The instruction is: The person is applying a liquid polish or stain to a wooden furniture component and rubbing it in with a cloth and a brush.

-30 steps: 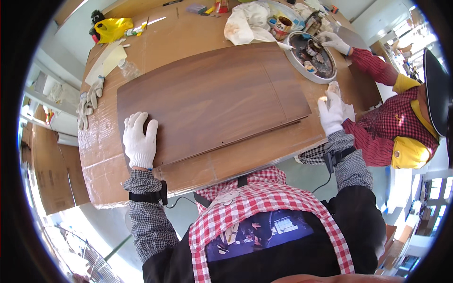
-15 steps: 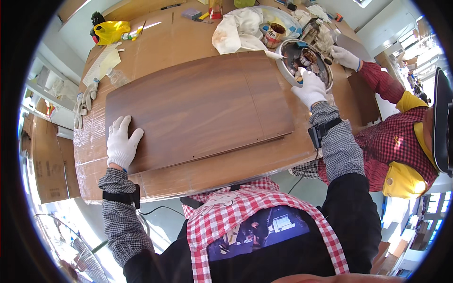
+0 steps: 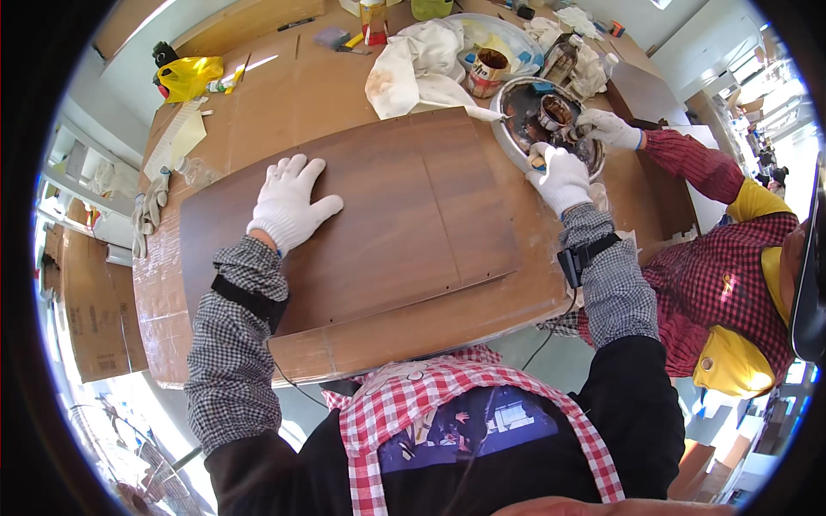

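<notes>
My left hand [image 3: 295, 202], in a white knit glove, lies flat with fingers spread on a dark brown wooden panel [image 3: 391, 224]. The panel has a curved far edge and a seam line toward its right. At the near left rim of a round, stained tray [image 3: 516, 153], my gloved right hand [image 3: 561, 179] has its fingers curled closed. A small tan piece shows by its fingertips; its kind is unclear. Inside the tray stands a small open can [image 3: 555, 112] smeared dark brown. A co-worker's gloved hand [image 3: 609, 129] reaches in beside that can.
Behind the panel lie a stained white cloth [image 3: 417, 73], a second stained can [image 3: 488, 73] and a plastic-covered basin [image 3: 525, 39]. A yellow bag [image 3: 191, 79] sits far left, with spare gloves [image 3: 151, 206] at the left edge. The co-worker [image 3: 723, 275] stands at the right.
My left hand has moved right and away from me across the panel. My right hand's fingers have curled in at the tray. The co-worker's hand has come to the small can.
</notes>
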`<move>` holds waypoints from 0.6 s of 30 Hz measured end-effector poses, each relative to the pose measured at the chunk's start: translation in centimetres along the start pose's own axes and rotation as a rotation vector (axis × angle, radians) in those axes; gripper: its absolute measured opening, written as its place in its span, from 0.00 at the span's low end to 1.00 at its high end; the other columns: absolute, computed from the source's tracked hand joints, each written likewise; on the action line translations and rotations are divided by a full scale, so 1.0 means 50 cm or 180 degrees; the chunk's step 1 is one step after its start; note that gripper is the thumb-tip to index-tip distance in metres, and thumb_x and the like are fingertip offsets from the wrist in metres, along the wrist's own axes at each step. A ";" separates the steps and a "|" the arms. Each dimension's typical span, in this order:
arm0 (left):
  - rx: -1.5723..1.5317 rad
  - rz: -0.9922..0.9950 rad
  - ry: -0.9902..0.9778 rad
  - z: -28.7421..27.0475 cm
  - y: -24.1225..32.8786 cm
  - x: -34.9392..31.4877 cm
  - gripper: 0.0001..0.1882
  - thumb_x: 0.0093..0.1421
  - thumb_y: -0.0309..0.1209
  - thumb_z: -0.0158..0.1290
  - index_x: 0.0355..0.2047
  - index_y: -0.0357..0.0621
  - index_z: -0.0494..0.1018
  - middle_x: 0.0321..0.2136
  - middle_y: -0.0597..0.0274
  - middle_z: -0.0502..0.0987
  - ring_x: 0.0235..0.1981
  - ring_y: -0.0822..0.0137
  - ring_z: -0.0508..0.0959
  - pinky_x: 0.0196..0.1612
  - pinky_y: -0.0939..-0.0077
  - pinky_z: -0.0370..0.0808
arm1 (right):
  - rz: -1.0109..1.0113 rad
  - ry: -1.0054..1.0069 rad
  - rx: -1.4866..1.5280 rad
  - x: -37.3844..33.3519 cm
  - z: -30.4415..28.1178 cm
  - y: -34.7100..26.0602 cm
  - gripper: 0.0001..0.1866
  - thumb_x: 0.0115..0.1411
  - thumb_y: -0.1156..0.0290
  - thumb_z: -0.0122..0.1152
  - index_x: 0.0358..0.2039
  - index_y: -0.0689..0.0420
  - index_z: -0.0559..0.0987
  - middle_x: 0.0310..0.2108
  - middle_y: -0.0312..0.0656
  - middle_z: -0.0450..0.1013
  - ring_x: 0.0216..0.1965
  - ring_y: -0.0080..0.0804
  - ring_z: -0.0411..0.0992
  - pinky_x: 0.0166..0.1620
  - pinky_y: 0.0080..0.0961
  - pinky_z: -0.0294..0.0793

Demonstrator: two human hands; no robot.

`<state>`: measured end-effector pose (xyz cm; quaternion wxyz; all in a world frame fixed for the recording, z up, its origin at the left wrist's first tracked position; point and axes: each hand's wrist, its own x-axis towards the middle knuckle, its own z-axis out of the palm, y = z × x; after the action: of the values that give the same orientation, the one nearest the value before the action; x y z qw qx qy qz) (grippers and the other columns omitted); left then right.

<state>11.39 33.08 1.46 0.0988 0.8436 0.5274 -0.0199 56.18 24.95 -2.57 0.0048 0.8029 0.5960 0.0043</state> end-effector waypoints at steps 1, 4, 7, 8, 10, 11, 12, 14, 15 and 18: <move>0.0064 0.0118 0.0245 0.009 0.005 0.013 0.39 0.59 0.52 0.59 0.65 0.43 0.68 0.67 0.46 0.65 0.70 0.43 0.60 0.72 0.53 0.59 | 0.0042 -0.0114 -0.0008 0.001 -0.006 -0.005 0.31 0.54 0.52 0.73 0.58 0.42 0.77 0.47 0.48 0.79 0.49 0.49 0.78 0.51 0.44 0.77; 0.0034 0.0214 0.0426 0.012 0.009 0.059 0.39 0.59 0.53 0.59 0.64 0.41 0.68 0.68 0.47 0.65 0.69 0.43 0.60 0.71 0.51 0.59 | -0.0077 0.0000 -0.0049 0.000 0.002 -0.005 0.32 0.53 0.53 0.73 0.59 0.41 0.77 0.46 0.48 0.79 0.47 0.49 0.78 0.50 0.44 0.77; -0.0021 0.0051 0.0532 0.014 0.009 0.105 0.42 0.58 0.57 0.59 0.64 0.40 0.68 0.66 0.46 0.67 0.69 0.44 0.61 0.71 0.53 0.60 | -0.0070 0.0132 -0.0045 0.003 0.024 -0.006 0.31 0.54 0.52 0.72 0.59 0.42 0.76 0.45 0.48 0.78 0.47 0.49 0.78 0.50 0.44 0.77; -0.0025 0.0053 0.0546 0.011 0.006 0.118 0.42 0.58 0.57 0.59 0.64 0.40 0.68 0.66 0.46 0.67 0.69 0.44 0.61 0.71 0.53 0.60 | -0.0063 0.0188 -0.0034 0.007 0.030 -0.006 0.31 0.55 0.52 0.71 0.59 0.42 0.76 0.45 0.48 0.78 0.47 0.49 0.78 0.50 0.44 0.76; -0.0103 -0.0411 0.0008 -0.016 0.020 0.132 0.44 0.57 0.61 0.58 0.63 0.39 0.70 0.61 0.44 0.73 0.65 0.47 0.69 0.68 0.57 0.65 | 0.0019 0.0101 -0.0055 0.009 0.020 -0.014 0.31 0.56 0.50 0.70 0.60 0.42 0.76 0.46 0.48 0.78 0.48 0.50 0.77 0.51 0.44 0.76; -0.0102 -0.0409 0.0007 -0.034 0.018 0.138 0.44 0.57 0.61 0.58 0.63 0.39 0.70 0.61 0.44 0.73 0.65 0.47 0.69 0.68 0.57 0.65 | 0.0055 0.0096 0.0087 0.013 0.018 -0.016 0.31 0.56 0.51 0.70 0.59 0.42 0.76 0.46 0.49 0.78 0.47 0.51 0.77 0.50 0.44 0.76; -0.0263 -0.0450 -0.0290 -0.052 0.020 0.148 0.45 0.56 0.63 0.58 0.61 0.38 0.72 0.58 0.43 0.76 0.61 0.48 0.73 0.65 0.59 0.68 | 0.0114 0.0091 0.0219 0.013 0.016 -0.011 0.30 0.56 0.53 0.70 0.59 0.43 0.76 0.46 0.50 0.79 0.47 0.52 0.77 0.50 0.44 0.76; -0.0421 -0.0444 -0.0600 -0.053 0.019 0.173 0.45 0.55 0.64 0.58 0.60 0.37 0.74 0.54 0.43 0.79 0.57 0.49 0.77 0.63 0.61 0.71 | 0.0059 0.0487 0.0760 0.012 0.048 0.031 0.29 0.57 0.57 0.70 0.59 0.47 0.76 0.44 0.48 0.79 0.44 0.50 0.78 0.48 0.42 0.77; -0.0483 -0.0433 -0.0620 -0.049 0.005 0.183 0.45 0.55 0.65 0.58 0.57 0.36 0.76 0.52 0.42 0.80 0.56 0.49 0.78 0.61 0.61 0.72 | -0.0046 0.0901 0.1325 0.014 0.063 0.043 0.27 0.59 0.61 0.69 0.59 0.51 0.76 0.42 0.45 0.80 0.42 0.47 0.79 0.47 0.39 0.78; -0.0360 -0.0223 -0.0984 -0.055 -0.007 0.221 0.48 0.54 0.69 0.56 0.55 0.33 0.77 0.54 0.41 0.79 0.58 0.48 0.78 0.62 0.63 0.71 | 0.0317 0.1530 0.4342 -0.014 0.104 0.006 0.21 0.63 0.70 0.65 0.56 0.58 0.75 0.36 0.35 0.78 0.34 0.32 0.77 0.39 0.30 0.76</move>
<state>15.77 43.55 2.59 0.2252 0.8047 0.5354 -0.1232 56.35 24.18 -7.78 -0.6286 0.6303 0.4133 -0.1919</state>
